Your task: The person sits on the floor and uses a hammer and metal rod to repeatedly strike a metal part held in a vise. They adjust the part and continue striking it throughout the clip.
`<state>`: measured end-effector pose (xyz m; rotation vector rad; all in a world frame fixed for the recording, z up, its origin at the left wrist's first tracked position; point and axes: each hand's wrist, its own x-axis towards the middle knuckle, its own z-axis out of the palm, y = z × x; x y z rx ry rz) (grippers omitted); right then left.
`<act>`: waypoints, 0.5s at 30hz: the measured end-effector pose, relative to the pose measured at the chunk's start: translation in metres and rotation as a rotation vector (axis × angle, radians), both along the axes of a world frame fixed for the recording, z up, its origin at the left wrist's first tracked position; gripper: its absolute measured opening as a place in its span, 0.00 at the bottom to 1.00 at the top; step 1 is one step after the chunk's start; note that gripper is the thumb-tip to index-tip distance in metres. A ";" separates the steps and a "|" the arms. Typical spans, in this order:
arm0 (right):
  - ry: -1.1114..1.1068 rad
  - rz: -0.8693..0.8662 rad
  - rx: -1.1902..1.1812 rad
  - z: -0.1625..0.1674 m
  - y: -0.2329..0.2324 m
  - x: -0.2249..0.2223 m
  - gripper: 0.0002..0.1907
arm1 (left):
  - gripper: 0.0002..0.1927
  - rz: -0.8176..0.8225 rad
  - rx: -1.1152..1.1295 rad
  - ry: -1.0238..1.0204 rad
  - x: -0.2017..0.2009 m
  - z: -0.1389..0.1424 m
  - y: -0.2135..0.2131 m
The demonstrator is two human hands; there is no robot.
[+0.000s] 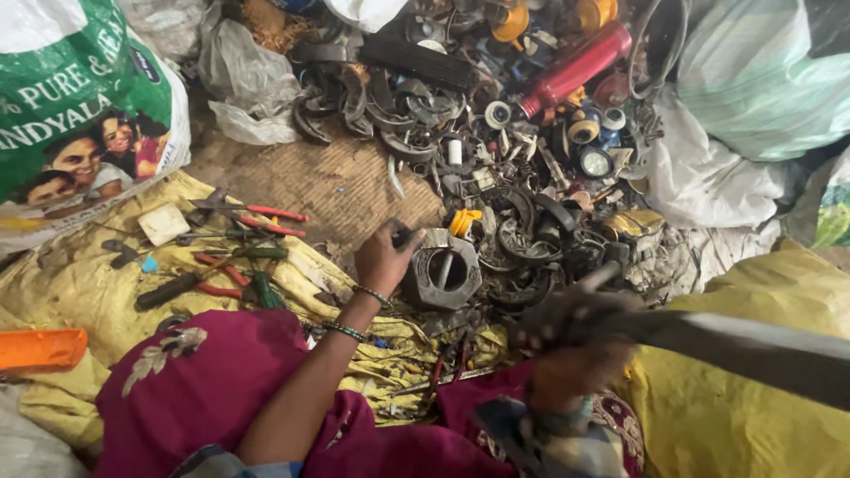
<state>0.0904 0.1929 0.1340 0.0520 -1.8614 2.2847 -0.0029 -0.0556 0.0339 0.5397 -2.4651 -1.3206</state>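
Steadying a grey metal housing [443, 270], scrap pile [496, 133] crowding behind

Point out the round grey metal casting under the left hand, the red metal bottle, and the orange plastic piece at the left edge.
Round grey metal casting [444, 271]: head view, on its central opening's bar.
Red metal bottle [575, 66]: head view, mid-body.
Orange plastic piece [40, 349]: head view, its flat top.
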 end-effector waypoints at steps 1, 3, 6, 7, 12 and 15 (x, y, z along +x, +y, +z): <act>-0.059 -0.012 0.079 -0.021 0.001 -0.008 0.20 | 0.25 -0.003 0.002 0.002 0.001 0.001 0.000; -0.230 0.102 0.386 -0.083 -0.008 -0.021 0.20 | 0.25 -0.007 0.044 -0.029 0.000 0.003 -0.002; -0.418 0.224 0.667 -0.155 -0.001 -0.023 0.21 | 0.26 -0.025 0.082 -0.076 0.001 0.007 -0.006; -0.374 0.217 0.679 -0.164 0.004 -0.023 0.22 | 0.26 -0.021 0.057 -0.043 -0.002 0.008 -0.006; -0.505 0.055 0.334 -0.083 0.041 0.001 0.27 | 0.29 -0.026 -0.142 -0.004 0.003 0.012 0.000; 0.033 0.030 -0.037 0.002 0.045 0.000 0.24 | 0.29 -0.053 -0.093 -0.020 0.005 0.014 0.001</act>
